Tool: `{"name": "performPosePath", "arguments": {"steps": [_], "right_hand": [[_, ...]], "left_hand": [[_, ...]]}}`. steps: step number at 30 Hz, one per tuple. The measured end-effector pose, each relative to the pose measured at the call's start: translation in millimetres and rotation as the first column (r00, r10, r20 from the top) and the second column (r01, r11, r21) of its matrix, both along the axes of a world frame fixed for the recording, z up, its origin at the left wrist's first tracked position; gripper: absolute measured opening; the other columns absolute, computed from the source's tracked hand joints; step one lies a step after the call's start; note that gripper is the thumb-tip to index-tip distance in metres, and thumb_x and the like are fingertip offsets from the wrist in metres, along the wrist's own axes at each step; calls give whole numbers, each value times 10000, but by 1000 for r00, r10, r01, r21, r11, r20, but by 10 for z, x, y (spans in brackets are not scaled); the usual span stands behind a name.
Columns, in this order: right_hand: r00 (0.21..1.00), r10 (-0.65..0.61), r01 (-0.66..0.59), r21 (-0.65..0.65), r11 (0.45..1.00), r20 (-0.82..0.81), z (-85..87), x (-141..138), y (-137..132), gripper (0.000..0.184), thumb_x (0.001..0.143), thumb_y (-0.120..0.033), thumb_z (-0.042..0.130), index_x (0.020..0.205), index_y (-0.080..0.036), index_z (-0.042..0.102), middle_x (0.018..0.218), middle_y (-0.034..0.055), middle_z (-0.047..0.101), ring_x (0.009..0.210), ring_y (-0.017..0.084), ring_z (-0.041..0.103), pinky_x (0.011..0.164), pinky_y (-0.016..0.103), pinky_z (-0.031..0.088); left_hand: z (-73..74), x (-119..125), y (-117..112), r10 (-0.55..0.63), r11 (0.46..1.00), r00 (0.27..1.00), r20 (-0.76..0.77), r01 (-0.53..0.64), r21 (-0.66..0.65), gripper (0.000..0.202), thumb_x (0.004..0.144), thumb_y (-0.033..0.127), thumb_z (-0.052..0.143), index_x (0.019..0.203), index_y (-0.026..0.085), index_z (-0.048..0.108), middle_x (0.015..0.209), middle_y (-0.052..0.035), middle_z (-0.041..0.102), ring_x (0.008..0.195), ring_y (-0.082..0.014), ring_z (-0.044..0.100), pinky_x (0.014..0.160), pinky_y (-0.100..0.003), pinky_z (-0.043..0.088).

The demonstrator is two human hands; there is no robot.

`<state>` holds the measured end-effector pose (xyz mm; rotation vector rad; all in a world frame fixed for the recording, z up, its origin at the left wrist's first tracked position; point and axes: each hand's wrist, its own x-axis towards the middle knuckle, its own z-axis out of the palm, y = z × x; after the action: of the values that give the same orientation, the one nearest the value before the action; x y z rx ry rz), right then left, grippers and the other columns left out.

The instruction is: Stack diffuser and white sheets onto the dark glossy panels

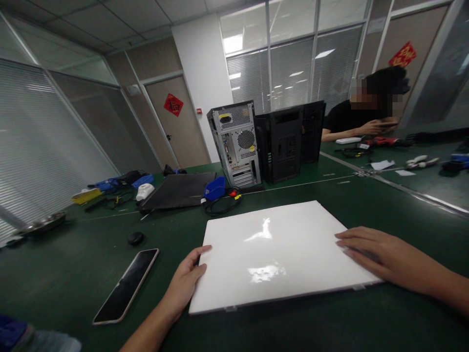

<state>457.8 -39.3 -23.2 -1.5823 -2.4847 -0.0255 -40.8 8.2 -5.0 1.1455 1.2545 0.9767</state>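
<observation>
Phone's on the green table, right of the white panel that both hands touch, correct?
No: in the head view, the phone lies left of the white panel, not right. It's on the green table, and the left hand and right hand touch the panel.

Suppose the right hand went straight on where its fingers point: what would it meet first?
The right hand rests on the white panel, so it would probably run across that glossy face first; what lies beyond the panel is unclear.
</observation>
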Motion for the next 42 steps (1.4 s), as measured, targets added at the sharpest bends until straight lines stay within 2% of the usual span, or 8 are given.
{"name": "performPosePath", "arguments": {"steps": [10, 19, 22, 25, 28, 35, 38, 42], "right_hand": [[998, 46, -51, 107, 993, 47, -20, 23, 9, 398, 881, -401, 503, 1272, -341, 552, 1314, 14, 536, 1202, 238, 502, 983, 492, 465], [971, 227, -240, 262, 935, 78, 190, -170, -96, 489, 831, -372, 579, 1314, -360, 505, 1348, -17, 510, 1227, 252, 488, 967, 478, 479], [924, 321, -373, 310, 875, 206, 257, -275, -156, 587, 815, -422, 594, 1373, -315, 446, 1390, 6, 467, 1242, 255, 475, 967, 448, 484], [852, 388, -501, 331, 800, 351, 319, -395, -215, 696, 809, -524, 568, 1415, -229, 394, 1425, 63, 416, 1255, 276, 459, 946, 448, 497], [805, 432, -567, 312, 762, 407, 363, -520, -263, 726, 817, -545, 548, 1426, -189, 375, 1429, 89, 404, 1269, 274, 444, 964, 435, 486], [864, 398, -498, 401, 769, 309, 250, -781, -335, 511, 887, -236, 512, 1390, -235, 425, 1359, 71, 500, 1233, 204, 481, 1002, 371, 448], [883, 377, -468, 474, 746, 280, 208, -905, -363, 447, 914, -197, 441, 1360, -216, 464, 1264, 77, 574, 1158, 198, 530, 960, 366, 468], [857, 453, -513, 492, 703, 247, 248, -996, -394, 384, 907, -193, 426, 1268, -180, 557, 1041, 68, 662, 965, 179, 600, 864, 334, 504]], "left_hand": [[-41, -27, 8, 15, 1000, 999, 33, -14, -8, 422, 762, 193, 599, 1183, 205, 567, 1184, -35, 622, 778, -147, 614, 662, -258, 465], [36, -19, 3, 92, 996, 919, 382, -88, -27, 381, 740, 201, 623, 1120, 168, 613, 1098, -89, 695, 835, -205, 678, 716, -308, 523], [16, -51, 9, 71, 997, 944, 324, -74, -3, 474, 670, 128, 680, 1132, 205, 605, 1090, -72, 711, 771, -200, 695, 652, -299, 532], [-2, -64, 19, 65, 995, 980, 188, -77, 62, 469, 629, 172, 768, 1078, 197, 637, 1037, -67, 732, 806, -208, 700, 676, -300, 544], [5, -62, 23, 92, 988, 992, 89, -102, 115, 462, 565, 217, 826, 1001, 171, 681, 968, -73, 749, 823, -205, 699, 699, -284, 544], [63, -36, -16, 134, 975, 991, 26, -136, 174, 395, 495, 223, 851, 867, 169, 729, 816, -59, 763, 740, -194, 695, 646, -258, 535], [99, 1, -53, 141, 968, 990, 25, -143, 207, 338, 474, 205, 852, 787, 171, 729, 755, -46, 752, 682, -185, 682, 610, -252, 526], [107, 31, -85, 119, 963, 991, 59, -129, 237, 326, 435, 163, 865, 721, 186, 712, 722, -22, 734, 658, -182, 673, 590, -248, 516]]}}
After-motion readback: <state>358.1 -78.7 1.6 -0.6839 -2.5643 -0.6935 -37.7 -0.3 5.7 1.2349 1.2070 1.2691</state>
